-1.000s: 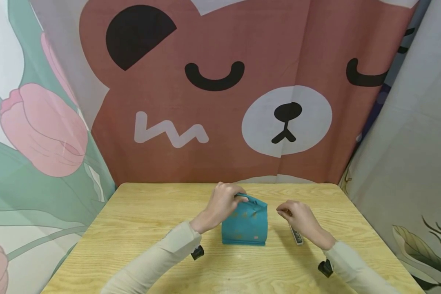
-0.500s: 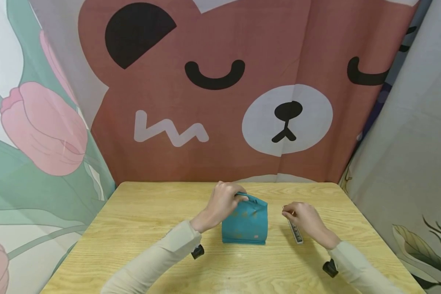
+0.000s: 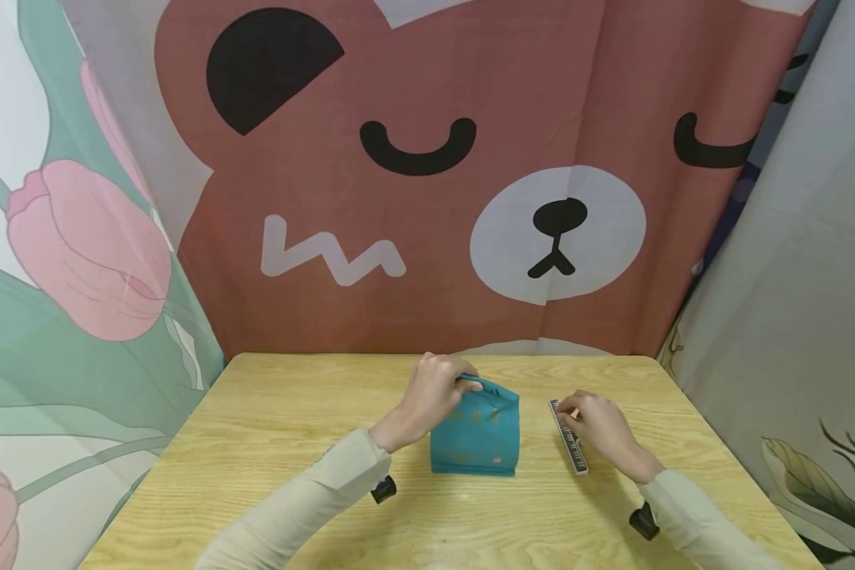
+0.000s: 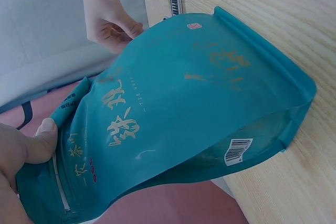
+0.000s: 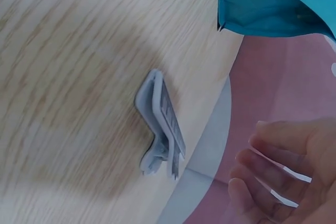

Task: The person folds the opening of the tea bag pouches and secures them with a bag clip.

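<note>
My left hand [image 3: 433, 400] grips the folded top of a teal pouch bag [image 3: 476, 435] that stands upright on the table. In the left wrist view the thumb presses the rolled top edge, and gold writing and a barcode show on the bag [image 4: 173, 93]. To the right of the bag lies a sealing clip [image 3: 573, 453] with a piano-key pattern. My right hand [image 3: 602, 431] hovers beside its far end. In the right wrist view the grey clip [image 5: 160, 124] sits apart from the loosely bent fingers of the right hand [image 5: 283, 171], which hold nothing.
The wood-grain table [image 3: 292, 443] carries the bag and the clip. Behind its far edge hangs a brown bear curtain [image 3: 313, 317]; patterned drapes flank the left and right sides.
My right hand has shifted slightly right, away from the bag, so more of the clip shows, including its far end. The left hand and the bag have stayed in place.
</note>
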A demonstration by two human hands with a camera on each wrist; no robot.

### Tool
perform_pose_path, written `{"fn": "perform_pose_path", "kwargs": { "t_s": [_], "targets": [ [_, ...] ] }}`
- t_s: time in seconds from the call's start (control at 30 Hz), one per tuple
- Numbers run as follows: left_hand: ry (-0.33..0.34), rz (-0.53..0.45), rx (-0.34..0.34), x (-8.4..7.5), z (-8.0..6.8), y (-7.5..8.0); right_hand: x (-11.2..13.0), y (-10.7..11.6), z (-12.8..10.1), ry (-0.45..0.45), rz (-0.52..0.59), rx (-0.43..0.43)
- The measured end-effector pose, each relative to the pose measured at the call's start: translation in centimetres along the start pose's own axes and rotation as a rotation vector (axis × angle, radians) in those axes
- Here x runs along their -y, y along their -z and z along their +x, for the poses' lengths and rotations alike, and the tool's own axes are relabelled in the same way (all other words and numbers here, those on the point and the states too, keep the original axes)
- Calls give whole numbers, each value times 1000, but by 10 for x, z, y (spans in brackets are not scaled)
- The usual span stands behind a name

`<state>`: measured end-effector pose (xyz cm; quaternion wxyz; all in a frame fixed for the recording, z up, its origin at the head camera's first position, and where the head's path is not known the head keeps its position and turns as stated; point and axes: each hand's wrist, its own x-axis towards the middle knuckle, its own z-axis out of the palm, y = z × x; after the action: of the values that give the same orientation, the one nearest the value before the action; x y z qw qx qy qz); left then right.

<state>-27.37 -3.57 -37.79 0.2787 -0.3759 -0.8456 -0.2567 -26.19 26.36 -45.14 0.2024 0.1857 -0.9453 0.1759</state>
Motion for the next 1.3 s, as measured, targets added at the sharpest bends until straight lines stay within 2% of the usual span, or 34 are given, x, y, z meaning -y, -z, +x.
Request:
{"fn": "perform_pose_path", "kwargs": {
  "t_s": [0.47,0.93,1.3],
  "targets": [
    [7,-5,-3,0,-2,-1,-9,-5,-6,-48,-35,51],
    [9,1,8,-1,-2,0,-22,-14,-8,-128,-53,231],
    [-1,-5,-3,-1,0,0,-27,-17,-9,-151,-45,309]
  ]
}}
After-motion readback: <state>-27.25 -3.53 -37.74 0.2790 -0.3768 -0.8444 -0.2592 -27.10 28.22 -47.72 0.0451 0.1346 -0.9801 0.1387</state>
